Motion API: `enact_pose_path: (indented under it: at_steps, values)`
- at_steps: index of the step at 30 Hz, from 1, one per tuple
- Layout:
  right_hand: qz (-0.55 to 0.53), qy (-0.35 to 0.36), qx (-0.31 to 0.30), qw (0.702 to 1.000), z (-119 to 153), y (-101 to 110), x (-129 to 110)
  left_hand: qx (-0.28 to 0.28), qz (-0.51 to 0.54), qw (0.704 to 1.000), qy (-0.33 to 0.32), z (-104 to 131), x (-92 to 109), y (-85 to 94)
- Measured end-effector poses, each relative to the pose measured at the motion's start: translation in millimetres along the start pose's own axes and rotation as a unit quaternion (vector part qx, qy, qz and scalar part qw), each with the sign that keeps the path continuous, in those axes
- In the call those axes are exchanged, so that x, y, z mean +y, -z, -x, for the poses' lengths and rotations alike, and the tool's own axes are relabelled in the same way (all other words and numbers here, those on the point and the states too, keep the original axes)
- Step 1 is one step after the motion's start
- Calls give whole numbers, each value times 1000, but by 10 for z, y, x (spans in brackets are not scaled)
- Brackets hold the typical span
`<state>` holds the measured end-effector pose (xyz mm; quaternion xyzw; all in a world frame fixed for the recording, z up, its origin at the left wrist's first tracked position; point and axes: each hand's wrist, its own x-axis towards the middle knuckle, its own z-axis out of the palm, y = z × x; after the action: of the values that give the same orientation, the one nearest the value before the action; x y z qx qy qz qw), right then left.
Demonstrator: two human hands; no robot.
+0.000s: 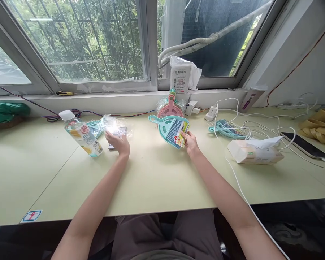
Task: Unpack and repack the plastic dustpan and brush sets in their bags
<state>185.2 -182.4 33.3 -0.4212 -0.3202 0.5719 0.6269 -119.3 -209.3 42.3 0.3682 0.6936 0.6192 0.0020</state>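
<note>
My right hand (190, 142) grips a teal mini dustpan-and-brush set (168, 129) by its printed paper label (182, 134), holding it tilted just above the table. My left hand (119, 142) rests on the table at the edge of a crumpled clear plastic wrapper (114, 125), fingers curled on it. Under the wrapper lies another teal dustpan set (93, 127), partly hidden. Behind my right hand a pink dustpan set (170, 107) stands in clear wrapping against the sill.
A plastic drink bottle (82, 134) stands left of my left hand. A third teal dustpan set (227, 129), a tissue pack (253, 151), white cables (262, 127), a phone (304, 145) and yellow gloves (319, 128) lie to the right. A white bagged package (182, 75) sits on the sill.
</note>
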Motion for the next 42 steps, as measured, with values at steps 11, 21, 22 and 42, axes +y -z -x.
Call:
enact_pose_path:
  at_steps: [11,21,22,42]
  values:
    - [81,-21,-107,991,207,-246,137,-432,263,840,200,762,345,-134]
    - [60,59,224,971,-430,476,-228,-444,236,850,156,518,273,-132]
    - [64,42,224,972,-411,455,-201,-465,226,843,149,532,272,-133]
    - [664,303,-118,673,702,-456,202,-521,4,852,-52,868,345,-85]
